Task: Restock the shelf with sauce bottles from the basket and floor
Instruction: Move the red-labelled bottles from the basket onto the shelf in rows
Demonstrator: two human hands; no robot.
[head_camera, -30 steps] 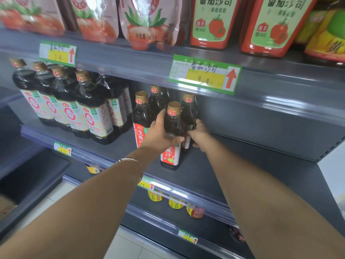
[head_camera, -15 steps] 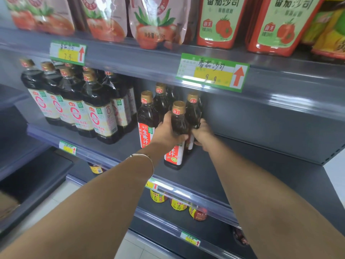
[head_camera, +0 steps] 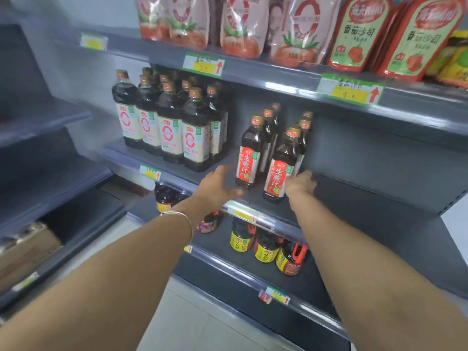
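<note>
Two rows of dark sauce bottles with red labels and gold caps stand on the grey middle shelf (head_camera: 354,198). The front right bottle (head_camera: 279,173) stands upright near the shelf's front edge. The front left bottle (head_camera: 249,158) stands beside it. My left hand (head_camera: 215,186) hovers open just left of the red-label bottles, fingers spread, holding nothing. My right hand (head_camera: 300,182) rests against the lower right side of the front right bottle; its fingers look loose, and a grip cannot be made out.
Larger dark bottles with cream labels (head_camera: 172,130) fill the shelf's left part. Tomato sauce pouches (head_camera: 359,31) stand on the shelf above. Yellow-label jars (head_camera: 266,247) sit on the shelf below. A cardboard box (head_camera: 25,249) lies on a low shelf at the left.
My left hand has let go of the front red-label bottle and pulled back to the left, open. The bottle now stands on the shelf. The camera has shifted left and back.
</note>
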